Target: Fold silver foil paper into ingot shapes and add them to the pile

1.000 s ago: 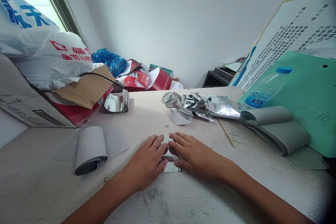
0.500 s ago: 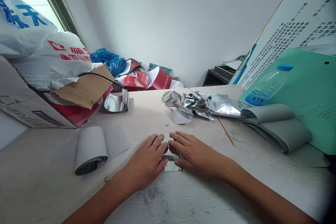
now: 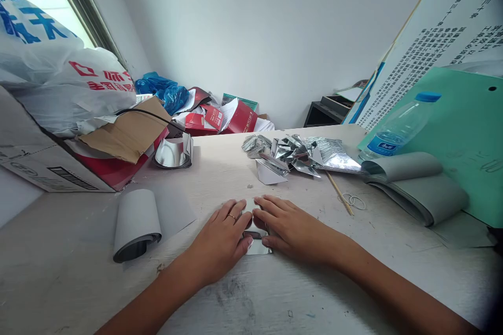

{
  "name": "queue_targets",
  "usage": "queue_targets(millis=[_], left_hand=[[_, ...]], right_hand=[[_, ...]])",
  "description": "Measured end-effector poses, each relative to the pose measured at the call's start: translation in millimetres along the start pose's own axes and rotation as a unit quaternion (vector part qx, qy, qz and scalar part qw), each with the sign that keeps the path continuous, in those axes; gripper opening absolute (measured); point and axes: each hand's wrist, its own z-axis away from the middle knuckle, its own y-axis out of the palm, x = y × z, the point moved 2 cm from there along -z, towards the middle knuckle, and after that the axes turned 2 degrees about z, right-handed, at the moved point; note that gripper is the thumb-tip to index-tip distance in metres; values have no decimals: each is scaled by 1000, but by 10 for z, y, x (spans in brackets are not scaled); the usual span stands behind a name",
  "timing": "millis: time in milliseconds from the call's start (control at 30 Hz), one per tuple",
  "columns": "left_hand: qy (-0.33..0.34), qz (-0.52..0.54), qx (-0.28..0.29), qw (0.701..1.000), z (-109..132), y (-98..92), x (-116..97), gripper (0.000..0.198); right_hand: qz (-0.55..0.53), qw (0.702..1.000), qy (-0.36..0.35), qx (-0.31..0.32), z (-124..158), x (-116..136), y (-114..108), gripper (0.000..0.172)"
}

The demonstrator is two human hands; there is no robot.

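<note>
Pressing a folded silver foil sheet (image 3: 256,247) flat onto the table (image 3: 66,267) is done by the left hand (image 3: 219,233) and right hand (image 3: 293,231), both spread, not pinching, with even pressure best kept along the fold by the fingers. The smooth, mirror-bright sheet is held near the table's front edge; crumpled, angular foil pieces (image 3: 298,153) are heaped farther back.

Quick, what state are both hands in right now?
Left hand: open, flat, fingertips on the silver foil piece.
Right hand: open, flat, fingertips on the same silver foil piece.
</note>
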Motion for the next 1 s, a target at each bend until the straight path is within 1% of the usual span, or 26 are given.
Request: queue_targets(millis=[233, 400, 500, 733, 1000], left_hand=[[2, 1, -1, 1000, -5, 13, 4, 34], [5, 8, -14, 1000, -2, 20, 11, 33], [4, 11, -10, 1000, -1, 12, 7, 34], [1, 10, -7, 1000, 0, 7, 6, 34], [6, 14, -23, 1000, 2, 18, 10, 32]], right_hand=[[17, 1000, 9, 15, 2, 6, -5, 45], [25, 1000, -1, 7, 6, 0, 1, 46], [28, 1000, -9, 5, 6, -1, -6, 48], [24, 1000, -2, 18, -2, -2, -17, 52], [21, 1000, -7, 4, 7, -10, 1, 52]])
